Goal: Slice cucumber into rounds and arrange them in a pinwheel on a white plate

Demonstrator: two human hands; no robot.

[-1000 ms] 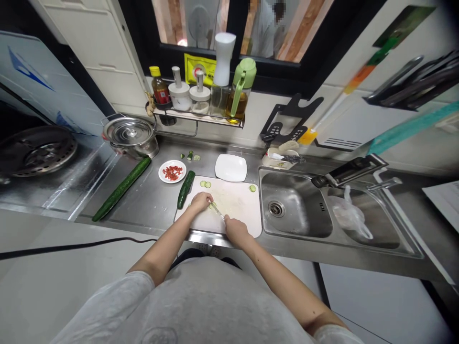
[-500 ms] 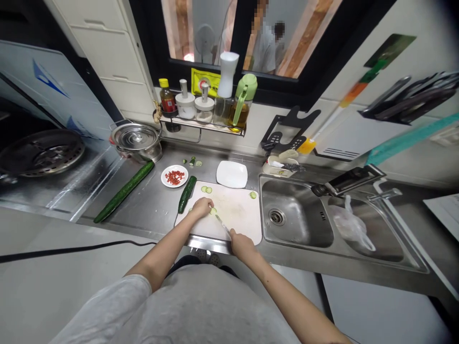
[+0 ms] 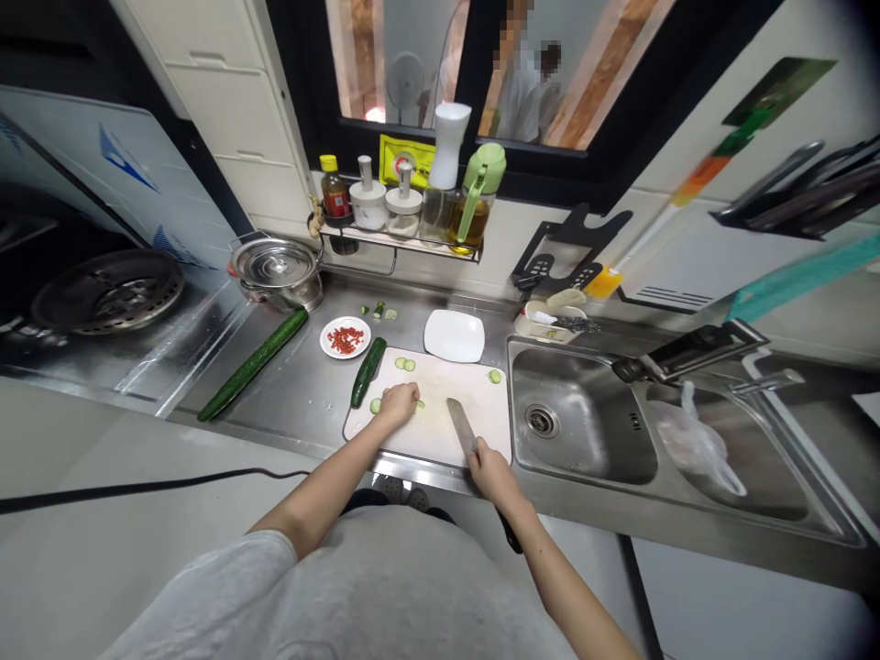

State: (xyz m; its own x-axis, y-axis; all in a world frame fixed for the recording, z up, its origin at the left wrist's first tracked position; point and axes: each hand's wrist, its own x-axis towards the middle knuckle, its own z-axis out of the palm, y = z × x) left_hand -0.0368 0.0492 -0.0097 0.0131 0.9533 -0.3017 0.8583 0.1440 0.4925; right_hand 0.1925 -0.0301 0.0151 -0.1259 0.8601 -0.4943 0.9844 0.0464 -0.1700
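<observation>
My right hand (image 3: 491, 469) grips a knife (image 3: 460, 424) by its dark handle, the blade pointing up and left over the right half of the white cutting board (image 3: 474, 390). Near the board's middle, my left hand (image 3: 401, 405) has its fingers curled together. A pale green cucumber slice (image 3: 421, 404) peeks out at its fingertips, mostly hidden. Two cucumber slices (image 3: 404, 364) lie farther back on the board, and more sit at its left side and far right corner. A cut piece of cucumber (image 3: 368, 372) rests across the board's left edge.
A white plate of chopped red pieces (image 3: 346, 338), a bare white plate (image 3: 454, 336) and a long cucumber (image 3: 253, 365) are on the steel counter. A lidded pot (image 3: 276, 275) stands left; a sink (image 3: 581, 412) adjoins the board's right. A condiment shelf (image 3: 402, 240) is behind.
The knife has moved right, away from my left hand, and its broad blade face now shows. My left hand stays over the middle of the board. The whole view has shifted slightly.
</observation>
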